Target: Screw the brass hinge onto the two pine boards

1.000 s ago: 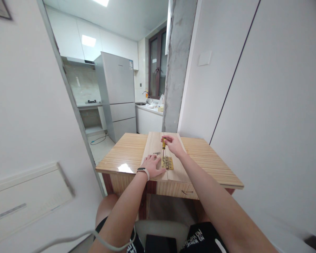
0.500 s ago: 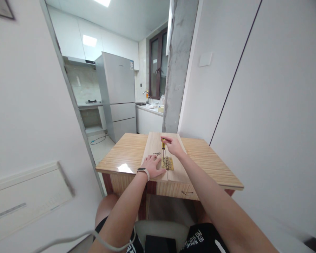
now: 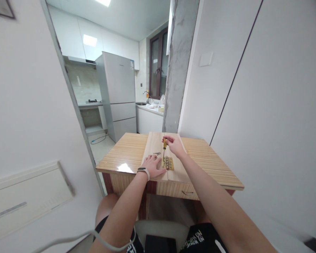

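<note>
Two pale wooden boards [image 3: 154,142] lie side by side on the table, with a brass hinge [image 3: 171,163] across their seam. My right hand [image 3: 173,144] grips the yellow and black handle of a screwdriver [image 3: 164,144], whose shaft points down at the left leaf of the hinge. Flat on the left board rests my left hand [image 3: 152,166], fingers spread, its thumb by the hinge's lower edge. Several small screws [image 3: 157,153] lie on the board just beyond my left fingers.
The striped wooden table [image 3: 208,158] extends on both sides of the boards and has a drawer [image 3: 173,189] in front. Behind stand a grey fridge [image 3: 121,84] and a kitchen counter with a sink. A pale cable crosses my lap.
The screwdriver handle has shifted slightly to the right and tilts more, and my right hand has moved a little with it. My left hand stays in place.
</note>
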### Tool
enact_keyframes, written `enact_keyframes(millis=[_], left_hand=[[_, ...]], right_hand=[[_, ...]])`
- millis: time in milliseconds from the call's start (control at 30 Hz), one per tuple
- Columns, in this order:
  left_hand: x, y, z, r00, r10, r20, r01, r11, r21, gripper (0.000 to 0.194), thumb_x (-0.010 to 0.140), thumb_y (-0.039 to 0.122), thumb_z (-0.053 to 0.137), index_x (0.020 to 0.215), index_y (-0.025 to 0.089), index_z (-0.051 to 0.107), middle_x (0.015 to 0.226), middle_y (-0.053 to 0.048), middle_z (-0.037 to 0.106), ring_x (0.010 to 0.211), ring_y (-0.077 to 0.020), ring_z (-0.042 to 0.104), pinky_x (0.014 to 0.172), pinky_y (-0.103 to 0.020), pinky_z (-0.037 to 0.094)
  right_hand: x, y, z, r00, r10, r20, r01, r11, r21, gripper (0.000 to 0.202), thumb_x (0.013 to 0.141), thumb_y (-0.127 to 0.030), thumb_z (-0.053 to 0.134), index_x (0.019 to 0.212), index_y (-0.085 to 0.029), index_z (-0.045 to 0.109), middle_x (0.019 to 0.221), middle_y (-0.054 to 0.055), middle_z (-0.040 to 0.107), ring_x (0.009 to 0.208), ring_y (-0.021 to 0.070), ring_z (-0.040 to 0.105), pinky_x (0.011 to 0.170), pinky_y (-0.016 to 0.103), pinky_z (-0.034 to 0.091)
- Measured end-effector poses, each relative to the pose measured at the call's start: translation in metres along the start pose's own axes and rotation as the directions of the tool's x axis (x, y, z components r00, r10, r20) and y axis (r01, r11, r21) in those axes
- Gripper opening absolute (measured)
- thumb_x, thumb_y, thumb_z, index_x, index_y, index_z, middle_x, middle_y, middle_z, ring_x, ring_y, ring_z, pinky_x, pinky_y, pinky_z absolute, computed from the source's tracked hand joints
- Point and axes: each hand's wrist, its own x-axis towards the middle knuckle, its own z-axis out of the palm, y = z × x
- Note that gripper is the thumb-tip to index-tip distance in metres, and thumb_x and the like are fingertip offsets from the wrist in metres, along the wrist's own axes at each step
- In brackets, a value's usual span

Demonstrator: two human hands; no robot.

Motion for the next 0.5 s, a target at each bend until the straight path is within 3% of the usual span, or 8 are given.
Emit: enact_keyframes(millis=[333,500], left_hand=[[0.0,0.001,-0.001,1.0,0.002,-0.009,-0.002,1.0,-0.005,0.073,0.082,0.081,0.049,0.138,0.036,0.053,0.141,-0.008,0.05,0.13,-0.0352,0.042,0.109,-0.052,0.036],[-0.001,0.004,-0.003,1.0,-0.019,0.018,0.019,1.0,-0.005,0.074,0.082,0.081,0.048,0.14,0.036,0.051,0.144,-0.008,0.048,0.132,-0.0357,0.04,0.111,-0.053,0.033]], right_hand=[[-0.005,-0.007,-0.004,0.994,-0.051,-0.096,0.03,0.977,-0.209,0.028,0.079,-0.027,0.07,0.105,-0.021,0.076,0.099,0.007,0.078,0.09,0.0222,0.074,0.089,0.04,0.059],[-0.006,-0.013,-0.004,0.997,-0.081,-0.014,0.074,0.958,-0.277,0.03,0.083,-0.024,0.065,0.11,-0.024,0.077,0.1,0.006,0.078,0.088,0.0207,0.072,0.088,0.039,0.058]])
